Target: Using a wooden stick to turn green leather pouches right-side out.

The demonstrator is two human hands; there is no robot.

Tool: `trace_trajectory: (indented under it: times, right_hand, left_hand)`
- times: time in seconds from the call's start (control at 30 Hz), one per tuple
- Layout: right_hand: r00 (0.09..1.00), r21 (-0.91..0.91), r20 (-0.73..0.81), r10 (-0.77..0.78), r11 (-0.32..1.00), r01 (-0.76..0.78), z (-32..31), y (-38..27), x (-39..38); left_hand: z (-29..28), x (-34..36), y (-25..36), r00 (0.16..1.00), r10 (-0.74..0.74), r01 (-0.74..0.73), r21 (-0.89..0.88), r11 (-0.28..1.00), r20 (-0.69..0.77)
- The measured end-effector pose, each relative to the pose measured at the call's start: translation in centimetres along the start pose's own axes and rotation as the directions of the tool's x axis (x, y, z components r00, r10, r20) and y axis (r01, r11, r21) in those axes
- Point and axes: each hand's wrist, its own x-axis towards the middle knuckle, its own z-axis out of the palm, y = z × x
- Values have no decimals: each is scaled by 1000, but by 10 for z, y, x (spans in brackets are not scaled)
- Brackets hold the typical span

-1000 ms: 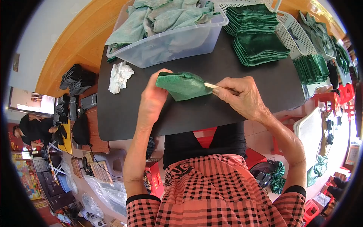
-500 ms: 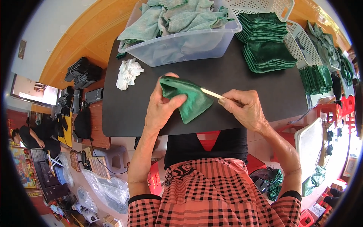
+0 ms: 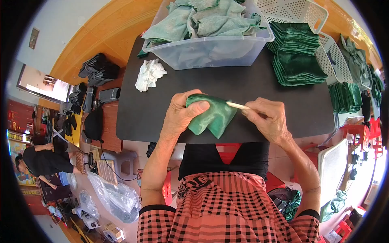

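Observation:
Above the near edge of the dark table, my left hand (image 3: 182, 113) grips a small green satiny fabric pouch (image 3: 214, 115), its thumb pressed on the cloth. My right hand (image 3: 267, 119) is closed around a pale, slim stick (image 3: 238, 105), perhaps wood or bamboo. The stick's far tip meets the pouch's upper right corner; I cannot tell whether it pokes inside. Two corners of the fabric hang down toward me.
On the dark table (image 3: 133, 117) stand a clear plastic bin (image 3: 210, 52) of pale green cloth pieces, a crumpled bunch of white scraps (image 3: 150, 75) and stacked dark green pouches (image 3: 298, 67). White perforated baskets (image 3: 330, 60) sit at the right. Another person (image 3: 44, 162) stands far left.
Both hands have shifted slightly right in view with the pouch, which now hangs with two corners down. Less of the stick shows between hand and cloth. The person at far left now stands more upright.

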Motion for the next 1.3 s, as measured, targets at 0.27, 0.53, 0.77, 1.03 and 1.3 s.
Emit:
trace_trajectory:
  times: [0.27,0.53,0.77,1.03,1.3]
  right_hand:
    - [978,-118,-62,-201,974,193,4,10,11]
    - [985,-27,-113,-134,991,132,17,14,8]
    - [981,-99,-67,-184,979,177,11,19,8]
    - [975,-91,-89,-202,977,194,14,23,6]
    - [966,-176,-113,-232,962,211,14,24,4]
  left_hand:
    - [3,-3,16,999,-11,4,160,987,42]
    - [12,-8,-6,986,58,-37,131,991,-159]
    - [0,-11,-7,1000,-19,20,86,996,-3]
    - [16,-12,-15,1000,-22,22,96,995,2]
    - [5,-11,-5,999,-16,19,86,996,-40]
